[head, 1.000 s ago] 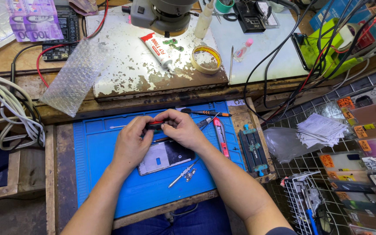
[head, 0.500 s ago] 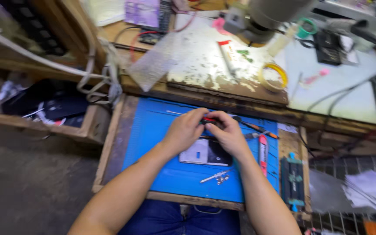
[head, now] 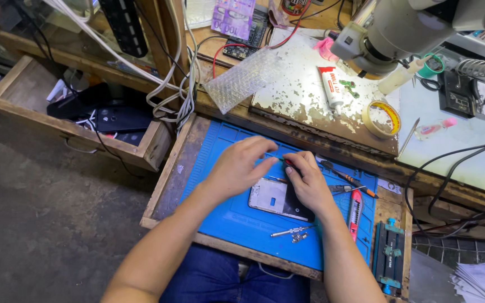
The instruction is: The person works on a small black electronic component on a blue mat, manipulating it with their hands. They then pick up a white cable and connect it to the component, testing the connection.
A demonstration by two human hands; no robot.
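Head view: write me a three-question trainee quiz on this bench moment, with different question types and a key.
1. True or false: both hands rest on the opened phone lying on the blue mat.
2. Which lies nearest the right hand? A) tape roll B) red-handled knife C) bubble wrap
3. Fill in: the small metal tool and screws lie on the mat between the phone and the person's ____.

Key: 1 true; 2 B; 3 body. The left hand partly hides the phone's upper edge.
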